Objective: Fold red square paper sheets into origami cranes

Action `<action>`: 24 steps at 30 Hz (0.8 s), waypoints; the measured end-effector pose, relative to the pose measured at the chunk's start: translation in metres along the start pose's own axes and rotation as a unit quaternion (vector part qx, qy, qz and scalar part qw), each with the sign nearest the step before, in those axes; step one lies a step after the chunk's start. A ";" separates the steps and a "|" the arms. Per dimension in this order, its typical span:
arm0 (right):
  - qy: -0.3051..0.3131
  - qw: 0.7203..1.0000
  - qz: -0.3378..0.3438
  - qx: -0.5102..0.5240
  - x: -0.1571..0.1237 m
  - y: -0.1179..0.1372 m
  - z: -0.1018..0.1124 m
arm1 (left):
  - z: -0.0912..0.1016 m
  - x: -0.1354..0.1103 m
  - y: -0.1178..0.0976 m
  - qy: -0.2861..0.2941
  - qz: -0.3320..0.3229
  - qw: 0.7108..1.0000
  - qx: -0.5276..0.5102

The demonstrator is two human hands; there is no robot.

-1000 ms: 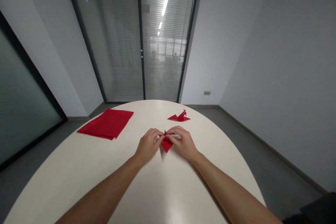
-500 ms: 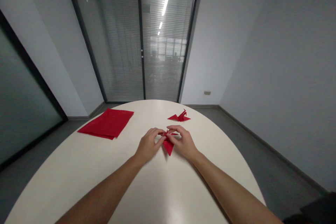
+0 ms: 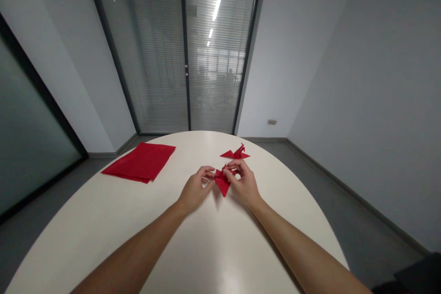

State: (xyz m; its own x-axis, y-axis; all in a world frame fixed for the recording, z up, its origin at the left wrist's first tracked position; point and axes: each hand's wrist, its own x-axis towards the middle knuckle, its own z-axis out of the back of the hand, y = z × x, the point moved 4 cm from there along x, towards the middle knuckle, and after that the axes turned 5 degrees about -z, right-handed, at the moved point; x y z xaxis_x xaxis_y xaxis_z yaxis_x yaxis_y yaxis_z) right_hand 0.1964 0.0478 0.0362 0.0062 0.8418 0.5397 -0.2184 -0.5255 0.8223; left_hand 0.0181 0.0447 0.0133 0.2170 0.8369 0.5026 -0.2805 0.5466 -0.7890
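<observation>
Red paper (image 3: 222,183), partly folded into a small pointed shape, is held between both hands just above the white tabletop (image 3: 213,248), near its middle. The left hand (image 3: 194,189) pinches its left edge with thumb and forefinger. The right hand (image 3: 245,183) closes on the upper right flaps, fingers curled. The lower point hangs free between the hands. I judge the paper very light, thin and easy to crease or tear, stiff only along its folds, so it is best held by fingertips at the folded edges. Farther right a finished crane (image 3: 236,152) lies apart from the hands. Far left lies a stack (image 3: 140,162) of red sheets.
</observation>
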 end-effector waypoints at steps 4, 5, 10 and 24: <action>0.010 0.999 0.012 -0.042 0.000 0.002 0.002 | 0.002 0.001 0.000 -0.009 -0.018 1.000 0.004; 0.012 0.999 0.014 -0.050 0.000 0.002 0.002 | 0.003 0.001 -0.001 -0.009 -0.026 1.000 0.010; 0.010 0.996 0.046 -0.078 0.000 0.005 0.005 | 0.005 0.000 -0.009 -0.005 -0.060 0.997 0.037; 0.036 0.981 0.126 -0.145 -0.001 0.018 0.004 | 0.007 -0.005 -0.024 0.030 -0.169 0.969 0.177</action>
State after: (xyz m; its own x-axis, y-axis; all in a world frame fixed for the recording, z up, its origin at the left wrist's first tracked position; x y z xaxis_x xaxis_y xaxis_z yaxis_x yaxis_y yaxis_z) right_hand 0.1963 0.0371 0.0516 -0.1498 0.7013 0.6970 -0.4732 -0.6698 0.5722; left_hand 0.0170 0.0276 0.0321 0.4037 0.6112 0.6808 -0.4856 0.7738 -0.4067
